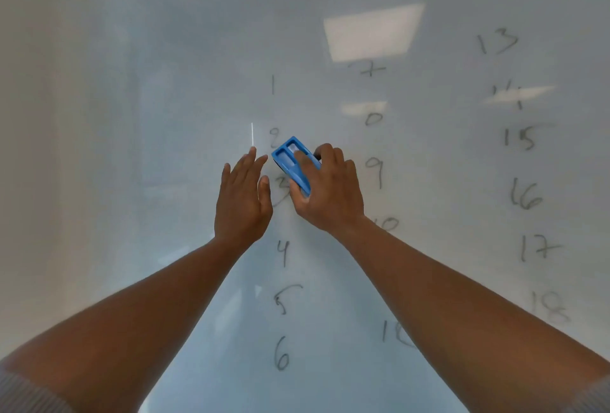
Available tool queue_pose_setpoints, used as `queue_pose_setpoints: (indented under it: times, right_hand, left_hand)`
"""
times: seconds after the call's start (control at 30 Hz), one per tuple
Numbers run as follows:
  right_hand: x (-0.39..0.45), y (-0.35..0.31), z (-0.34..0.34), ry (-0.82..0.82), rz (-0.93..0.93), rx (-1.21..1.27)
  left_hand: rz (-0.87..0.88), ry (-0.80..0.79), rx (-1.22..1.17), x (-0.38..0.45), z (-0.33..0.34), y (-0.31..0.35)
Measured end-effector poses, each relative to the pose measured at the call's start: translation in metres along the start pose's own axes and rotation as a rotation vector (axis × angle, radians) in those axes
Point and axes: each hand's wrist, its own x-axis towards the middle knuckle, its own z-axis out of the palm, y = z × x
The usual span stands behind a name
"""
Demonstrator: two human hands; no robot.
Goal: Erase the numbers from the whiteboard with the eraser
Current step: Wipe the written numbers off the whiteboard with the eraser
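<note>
Bright blue eraser (292, 162) w/ black strip at far edge. Whiteboard (148, 82) pale grey-blue, glossy, w/ whitish rectangular light reflections. Numbers (525, 196) in dark grey marker, some faint/smudged. Grey ribbed sleeve cuffs (29, 393) at bottom corners.

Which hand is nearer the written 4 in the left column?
Left. The left hand is open just above and left of the 4; the right hand grips the eraser farther up and right.
</note>
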Motion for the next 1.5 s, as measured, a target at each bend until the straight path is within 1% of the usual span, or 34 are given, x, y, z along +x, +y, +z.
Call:
queue_pose_setpoints:
  times: [0.07,0.23,0.43,0.5,0.63,0.73,0.87,0.93,1.07,1.13,1.17,1.23,1.37,1.43,1.5]
  right_hand:
    - [0.019,-0.003,0.007,-0.001,-0.019,-0.024]
    - [0.058,-0.010,0.022,0.033,-0.034,-0.089]
    - [0.107,-0.020,0.030,0.039,-0.062,-0.193]
    - [0.127,-0.021,0.027,0.061,-0.037,-0.203]
    - [0.168,-0.028,0.023,0.134,0.096,-0.218]
    - [0.164,-0.036,0.033,0.177,0.150,-0.211]
    - [0.133,-0.039,0.045,0.165,0.051,-0.195]
    - [0.126,-0.033,0.043,0.174,0.046,-0.174]
    - [0.142,-0.011,0.026,0.281,0.208,-0.165]
    - [0.158,-0.004,0.019,0.290,0.278,-0.150]
    - [0.164,-0.005,0.019,0.279,0.283,-0.143]
    - [0.168,-0.015,0.024,0.237,0.228,-0.141]
    - [0.144,-0.038,0.042,0.159,0.042,-0.144]
    - [0.128,-0.037,0.044,0.186,0.027,-0.142]
    - [0.119,-0.027,0.040,0.239,0.063,-0.133]
  left_hand:
    - [0.008,0.008,-0.035,0.016,0.006,-0.010]
    - [-0.041,0.029,-0.089,0.045,0.019,-0.029]
    - [0.011,0.016,-0.099,0.062,0.030,-0.049]
    - [0.035,0.026,-0.097,0.063,0.034,-0.052]
    - [0.077,0.056,-0.107,0.064,0.040,-0.061]
    - [0.096,0.065,-0.111,0.063,0.044,-0.067]
    - [0.105,0.092,-0.105,0.061,0.049,-0.070]
    - [0.106,0.115,-0.110,0.060,0.050,-0.069]
    - [0.116,0.182,-0.108,0.060,0.055,-0.065]
    - [0.114,0.194,-0.108,0.059,0.056,-0.065]
    - [0.113,0.197,-0.108,0.059,0.057,-0.065]
    - [0.116,0.198,-0.104,0.060,0.058,-0.065]
    - [0.119,0.196,-0.087,0.060,0.059,-0.067]
    - [0.110,0.195,-0.092,0.060,0.059,-0.068]
    - [0.113,0.204,-0.090,0.059,0.059,-0.067]
